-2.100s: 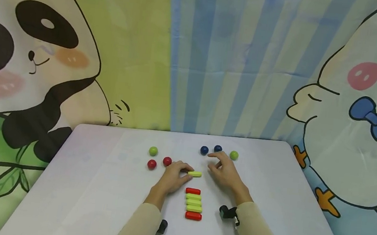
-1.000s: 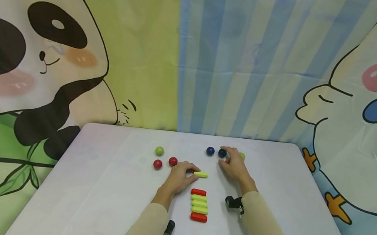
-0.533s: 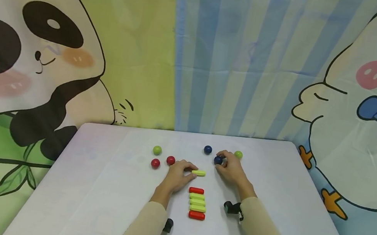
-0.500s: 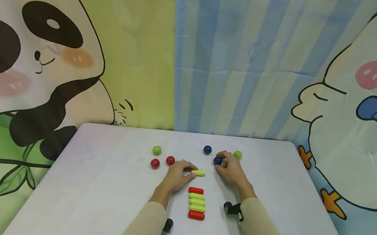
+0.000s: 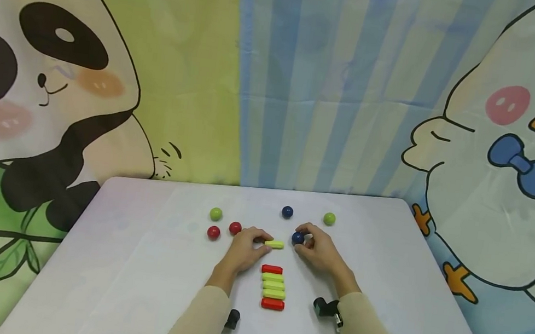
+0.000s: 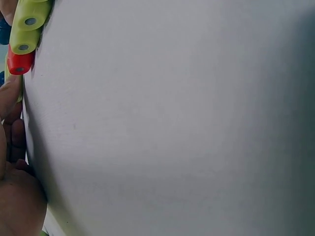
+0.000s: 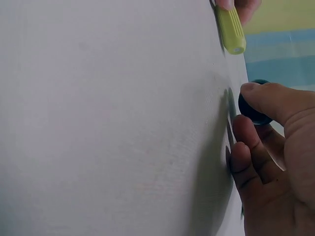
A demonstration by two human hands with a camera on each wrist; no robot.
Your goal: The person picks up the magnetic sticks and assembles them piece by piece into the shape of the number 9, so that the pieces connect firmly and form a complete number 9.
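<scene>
My left hand (image 5: 242,249) pinches the left end of a short yellow-green magnetic rod (image 5: 276,244) low over the white table. The rod's free end, with a small grey metal spot, points toward my right hand (image 7: 275,162) in the right wrist view. That right hand pinches a dark blue ball (image 5: 298,238) between thumb and fingers, a small gap away from the rod. Below them lies a column of rods side by side: a red rod (image 5: 272,269), several yellow-green rods (image 5: 274,285) and another red rod (image 5: 273,304).
Loose balls lie farther back on the white table (image 5: 135,284): a green ball (image 5: 215,214) and two red balls, one (image 5: 213,232) left of the other, left of my hands; another dark blue ball (image 5: 287,212) and a green ball (image 5: 329,218) at the back right. A printed curtain (image 5: 297,82) hangs behind.
My right hand reached to the back, took hold of a dark blue ball and brought it forward and left, close to the rod. My left hand keeps its hold on the rod.
</scene>
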